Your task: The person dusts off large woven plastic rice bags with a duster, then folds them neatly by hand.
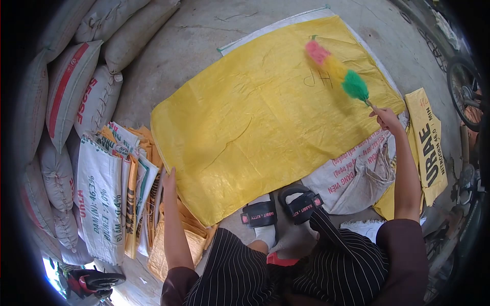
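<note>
A large yellow woven sack (229, 122) lies flat on the floor in front of me, on top of a white sack (275, 25) whose edge shows at the back. My right hand (386, 119) is closed round the handle of a feather duster (334, 70) with pink, yellow and green bands. The duster's fluffy head is over the far right part of the yellow sack, near some black letters. At the left edge of the yellow sack, my left hand (169, 178) grips the border; its fingertips are partly hidden.
Folded sacks (102, 196) stand in a bundle at my left, before stacked filled sacks (71, 92). A crumpled white sack (352, 176) and a yellow printed sack (429, 148) lie at right. A bicycle wheel (462, 94) is farther right. My sandals (301, 206) are close to the sack's near edge.
</note>
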A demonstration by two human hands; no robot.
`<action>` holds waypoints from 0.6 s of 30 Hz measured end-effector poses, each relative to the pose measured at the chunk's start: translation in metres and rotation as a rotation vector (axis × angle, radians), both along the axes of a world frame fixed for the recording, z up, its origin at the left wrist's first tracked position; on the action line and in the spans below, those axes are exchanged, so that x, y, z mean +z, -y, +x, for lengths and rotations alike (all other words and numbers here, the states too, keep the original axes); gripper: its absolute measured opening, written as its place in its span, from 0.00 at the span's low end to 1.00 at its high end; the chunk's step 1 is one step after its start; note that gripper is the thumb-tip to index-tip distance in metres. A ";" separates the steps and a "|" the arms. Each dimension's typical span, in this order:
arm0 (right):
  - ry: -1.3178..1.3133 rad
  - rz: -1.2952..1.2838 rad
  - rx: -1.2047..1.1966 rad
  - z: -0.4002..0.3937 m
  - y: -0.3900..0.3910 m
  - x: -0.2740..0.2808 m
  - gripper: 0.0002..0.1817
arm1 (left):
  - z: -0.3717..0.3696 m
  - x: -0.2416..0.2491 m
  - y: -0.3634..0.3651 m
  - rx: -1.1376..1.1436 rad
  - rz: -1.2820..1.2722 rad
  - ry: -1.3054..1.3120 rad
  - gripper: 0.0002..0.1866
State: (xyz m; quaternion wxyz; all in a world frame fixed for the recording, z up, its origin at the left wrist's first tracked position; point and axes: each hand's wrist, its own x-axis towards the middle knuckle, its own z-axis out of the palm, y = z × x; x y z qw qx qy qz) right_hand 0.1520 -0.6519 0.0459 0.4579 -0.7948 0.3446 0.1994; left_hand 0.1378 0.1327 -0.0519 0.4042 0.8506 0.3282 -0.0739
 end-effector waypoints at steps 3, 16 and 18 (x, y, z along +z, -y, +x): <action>-0.232 0.220 0.244 -0.023 -0.015 0.062 0.15 | 0.066 0.022 0.023 -0.123 0.362 -0.035 0.23; -0.088 -0.011 0.785 0.049 -0.158 0.123 0.17 | 0.044 0.272 0.326 -1.178 -0.213 0.807 0.13; 0.142 0.119 0.609 0.054 -0.160 0.126 0.16 | 0.017 0.277 0.335 -1.580 -0.078 0.763 0.29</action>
